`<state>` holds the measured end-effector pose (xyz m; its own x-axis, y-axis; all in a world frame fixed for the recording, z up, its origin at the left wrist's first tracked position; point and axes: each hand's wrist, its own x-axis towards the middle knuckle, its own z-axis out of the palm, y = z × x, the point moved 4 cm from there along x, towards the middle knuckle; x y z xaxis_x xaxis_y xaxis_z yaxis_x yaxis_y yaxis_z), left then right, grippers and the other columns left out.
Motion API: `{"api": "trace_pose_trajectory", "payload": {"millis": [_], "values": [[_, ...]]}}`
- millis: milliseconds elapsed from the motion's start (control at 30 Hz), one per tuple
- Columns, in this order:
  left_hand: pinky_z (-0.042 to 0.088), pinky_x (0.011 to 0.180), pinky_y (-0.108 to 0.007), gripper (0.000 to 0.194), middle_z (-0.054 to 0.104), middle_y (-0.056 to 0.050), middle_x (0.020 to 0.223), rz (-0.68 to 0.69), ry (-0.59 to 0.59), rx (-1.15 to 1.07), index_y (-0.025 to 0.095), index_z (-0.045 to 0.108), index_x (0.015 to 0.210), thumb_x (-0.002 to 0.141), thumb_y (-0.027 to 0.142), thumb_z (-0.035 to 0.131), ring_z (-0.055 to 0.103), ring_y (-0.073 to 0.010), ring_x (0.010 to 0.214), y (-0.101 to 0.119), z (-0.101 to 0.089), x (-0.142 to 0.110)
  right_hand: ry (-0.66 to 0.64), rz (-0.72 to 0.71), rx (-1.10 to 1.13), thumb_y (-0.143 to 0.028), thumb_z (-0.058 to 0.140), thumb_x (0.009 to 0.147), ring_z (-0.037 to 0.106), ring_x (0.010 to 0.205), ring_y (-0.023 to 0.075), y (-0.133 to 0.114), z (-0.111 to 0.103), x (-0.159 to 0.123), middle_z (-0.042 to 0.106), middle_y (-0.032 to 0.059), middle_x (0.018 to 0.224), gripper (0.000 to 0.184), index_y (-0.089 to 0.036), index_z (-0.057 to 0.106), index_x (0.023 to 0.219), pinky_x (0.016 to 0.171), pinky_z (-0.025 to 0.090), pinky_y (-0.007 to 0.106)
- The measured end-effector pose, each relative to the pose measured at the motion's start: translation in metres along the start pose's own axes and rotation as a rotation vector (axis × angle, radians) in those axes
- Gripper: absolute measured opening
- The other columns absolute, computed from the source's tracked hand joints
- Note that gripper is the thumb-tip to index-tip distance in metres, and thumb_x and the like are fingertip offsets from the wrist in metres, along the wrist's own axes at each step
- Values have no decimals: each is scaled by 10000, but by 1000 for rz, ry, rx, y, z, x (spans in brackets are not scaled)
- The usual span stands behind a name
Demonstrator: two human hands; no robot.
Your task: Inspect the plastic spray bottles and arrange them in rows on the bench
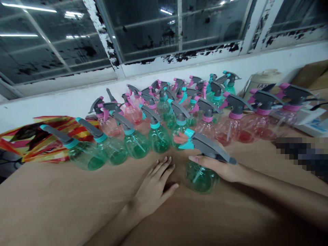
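Note:
My right hand [222, 168] is wrapped round the neck of a green spray bottle [201, 177] with a grey head and teal trigger, which stands on the brown table [64, 205]. One finger shows at the trigger. My left hand [155, 186] lies flat on the table just left of that bottle, fingers stretched out and holding nothing. Behind both hands stand several more spray bottles: green ones [159, 136] with teal collars and pink ones [232, 131] with pink collars.
A red and yellow patterned bag [43, 136] lies at the far left. A cream lidded tub [263, 80] and cardboard boxes [311, 73] stand at the back right, below a white wall and dark windows. A white device [311, 123] sits at the right edge.

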<state>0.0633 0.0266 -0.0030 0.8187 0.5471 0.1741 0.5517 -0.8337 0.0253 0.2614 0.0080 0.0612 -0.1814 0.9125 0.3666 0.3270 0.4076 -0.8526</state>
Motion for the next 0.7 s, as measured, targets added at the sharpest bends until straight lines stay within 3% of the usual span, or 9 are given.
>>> {"api": "trace_pose_trajectory", "payload": {"millis": [67, 133, 200, 267, 500, 700], "values": [[269, 1105, -425, 520, 364, -95, 1468, -2, 0, -2, 142, 379, 1377, 947, 417, 475, 295, -216, 1362, 0, 0, 0, -57, 11, 45, -336, 582, 834, 630, 609, 185, -1, 2, 1, 629, -20, 608, 286, -280, 645, 1107, 561, 527, 302], [275, 1101, -433, 521, 372, -100, 1462, -7, -5, -10, 143, 377, 1378, 947, 417, 474, 298, -222, 1360, 0, -1, 0, -69, -7, 88, -312, 582, 834, 669, 811, 211, -6, 2, 4, 704, 10, 823, 299, -283, 640, 1126, 727, 549, 342], [280, 1097, -439, 520, 373, -102, 1461, -11, -11, -24, 150, 376, 1380, 947, 422, 470, 299, -228, 1360, 1, -2, 0, -44, -47, 137, -288, 599, 827, 640, 994, 220, -11, 2, 6, 695, 25, 1048, 281, -280, 645, 1105, 881, 508, 370], [277, 1098, -442, 517, 373, -107, 1460, -16, -17, -31, 152, 380, 1378, 948, 424, 468, 297, -231, 1360, 1, -3, 1, -31, -65, 180, -274, 610, 826, 621, 1048, 213, -15, 2, 7, 672, 28, 1122, 241, -275, 653, 1062, 931, 482, 373], [285, 1096, -440, 511, 372, -109, 1460, -26, -35, -25, 145, 392, 1369, 946, 421, 470, 304, -227, 1358, 2, -5, 2, -27, -42, 111, -377, 574, 852, 608, 710, 169, -14, 3, 6, 634, 3, 802, 138, -265, 637, 899, 649, 511, 319], [275, 1103, -434, 522, 362, -102, 1467, -25, -36, -26, 140, 379, 1378, 947, 418, 472, 284, -223, 1366, 2, -5, 2, 9, -50, 50, -377, 549, 873, 574, 687, 146, -12, 1, 1, 599, -15, 747, 145, -246, 590, 826, 655, 471, 300]]}}
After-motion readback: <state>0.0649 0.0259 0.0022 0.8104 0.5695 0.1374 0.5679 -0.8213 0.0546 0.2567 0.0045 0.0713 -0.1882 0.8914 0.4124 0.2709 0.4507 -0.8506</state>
